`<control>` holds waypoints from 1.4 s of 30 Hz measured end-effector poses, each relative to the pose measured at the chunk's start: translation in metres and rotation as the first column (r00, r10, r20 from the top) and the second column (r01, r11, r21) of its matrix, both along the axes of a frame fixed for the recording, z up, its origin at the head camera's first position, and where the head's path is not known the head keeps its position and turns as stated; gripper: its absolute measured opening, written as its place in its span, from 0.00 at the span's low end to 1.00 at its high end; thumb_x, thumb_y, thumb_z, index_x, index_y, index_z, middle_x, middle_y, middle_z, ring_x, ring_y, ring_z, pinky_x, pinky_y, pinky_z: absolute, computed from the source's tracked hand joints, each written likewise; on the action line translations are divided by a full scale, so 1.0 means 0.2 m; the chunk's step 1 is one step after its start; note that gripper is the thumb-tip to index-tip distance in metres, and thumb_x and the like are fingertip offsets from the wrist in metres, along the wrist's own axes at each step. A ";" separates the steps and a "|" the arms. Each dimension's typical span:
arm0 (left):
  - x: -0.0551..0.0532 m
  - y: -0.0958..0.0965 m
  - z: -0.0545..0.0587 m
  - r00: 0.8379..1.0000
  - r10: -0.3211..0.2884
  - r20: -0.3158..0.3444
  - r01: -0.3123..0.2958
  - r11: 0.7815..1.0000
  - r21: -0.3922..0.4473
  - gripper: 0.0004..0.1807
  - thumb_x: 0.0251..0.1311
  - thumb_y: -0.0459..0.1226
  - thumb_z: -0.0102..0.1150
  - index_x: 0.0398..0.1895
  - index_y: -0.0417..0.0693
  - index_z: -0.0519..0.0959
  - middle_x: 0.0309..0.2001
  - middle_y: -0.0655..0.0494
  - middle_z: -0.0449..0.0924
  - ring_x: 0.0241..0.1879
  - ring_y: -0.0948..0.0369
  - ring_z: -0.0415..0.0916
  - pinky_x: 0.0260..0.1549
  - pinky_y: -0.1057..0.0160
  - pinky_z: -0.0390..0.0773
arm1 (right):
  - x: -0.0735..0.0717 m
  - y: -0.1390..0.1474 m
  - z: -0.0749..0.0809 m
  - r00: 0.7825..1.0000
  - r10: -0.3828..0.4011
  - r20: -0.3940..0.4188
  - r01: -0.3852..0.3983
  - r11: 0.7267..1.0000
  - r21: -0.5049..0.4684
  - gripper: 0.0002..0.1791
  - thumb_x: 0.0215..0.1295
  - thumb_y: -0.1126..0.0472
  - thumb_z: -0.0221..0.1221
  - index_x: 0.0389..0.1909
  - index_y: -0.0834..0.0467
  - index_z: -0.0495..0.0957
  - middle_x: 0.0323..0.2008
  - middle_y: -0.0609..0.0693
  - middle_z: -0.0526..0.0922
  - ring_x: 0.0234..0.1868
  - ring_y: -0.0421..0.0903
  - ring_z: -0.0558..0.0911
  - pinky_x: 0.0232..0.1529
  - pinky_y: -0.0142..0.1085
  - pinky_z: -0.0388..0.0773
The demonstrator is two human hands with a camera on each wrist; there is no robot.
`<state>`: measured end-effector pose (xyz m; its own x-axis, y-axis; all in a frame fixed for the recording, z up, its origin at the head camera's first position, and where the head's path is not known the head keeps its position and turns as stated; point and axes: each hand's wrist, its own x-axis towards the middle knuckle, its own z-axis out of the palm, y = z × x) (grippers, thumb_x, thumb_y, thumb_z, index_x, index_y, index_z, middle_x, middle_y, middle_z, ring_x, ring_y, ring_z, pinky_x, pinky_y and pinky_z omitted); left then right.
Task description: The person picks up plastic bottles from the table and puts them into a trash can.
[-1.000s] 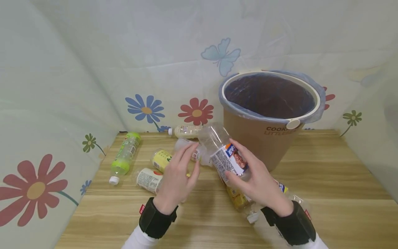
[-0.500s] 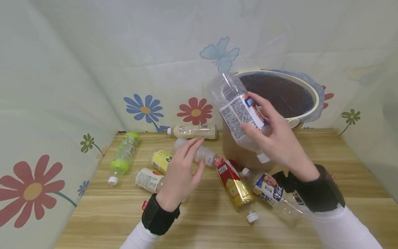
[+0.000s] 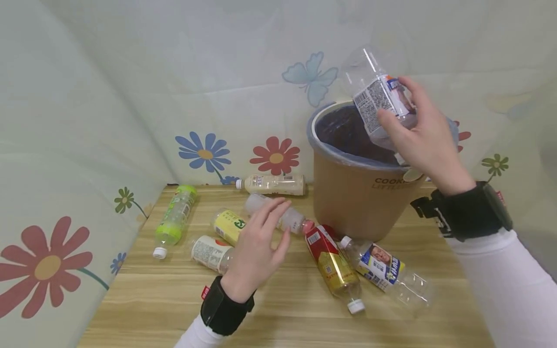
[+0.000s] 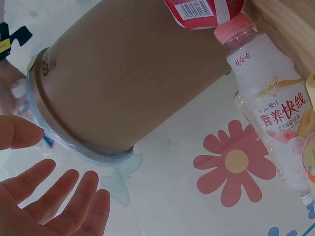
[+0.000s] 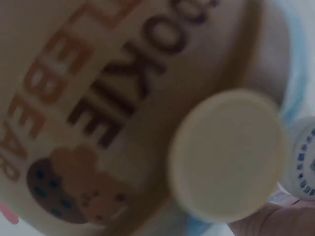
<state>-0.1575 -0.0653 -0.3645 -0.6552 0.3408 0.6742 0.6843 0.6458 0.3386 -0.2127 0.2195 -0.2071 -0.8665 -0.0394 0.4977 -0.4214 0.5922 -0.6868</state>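
Observation:
Over the mouth of the brown bin (image 3: 348, 198), my right hand (image 3: 428, 137) grips a clear plastic bottle (image 3: 376, 104) around its label. The bottle is tilted, base up and white cap (image 5: 302, 160) down towards the bin. My left hand (image 3: 256, 253) hovers above the lying bottles with its fingers loosely spread, holding nothing. In the left wrist view, the fingers (image 4: 74, 201) are apart from the white bottle with the pink cap (image 4: 270, 98). Nearest to this hand in the head view are a yellow-labelled bottle (image 3: 228, 226) and a white-labelled one (image 3: 211, 253).
A blue bag lines the bin's rim (image 3: 319, 145). On the wooden table (image 3: 291, 314) lie a green bottle (image 3: 174, 217), a beige bottle (image 3: 274, 184) along the back, a red and gold bottle (image 3: 332, 266) and a blue-labelled clear bottle (image 3: 383, 266). A flowered curtain (image 3: 196, 87) hangs behind.
My right hand has carried the clear bottle up and to the right, from above the table to over the bin. The left hand has hardly moved.

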 end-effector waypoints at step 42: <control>-0.03 -0.12 -0.04 0.996 0.022 0.090 -0.012 0.994 -0.106 0.22 0.58 0.31 0.55 0.58 0.46 0.73 0.60 0.50 0.70 0.59 0.55 0.68 0.56 0.53 0.73 | 0.32 -0.18 -0.53 0.917 0.049 -0.395 -0.126 0.977 -0.172 0.12 0.52 0.82 0.54 0.36 0.71 0.80 0.34 0.61 0.79 0.33 0.39 0.76 0.35 0.20 0.75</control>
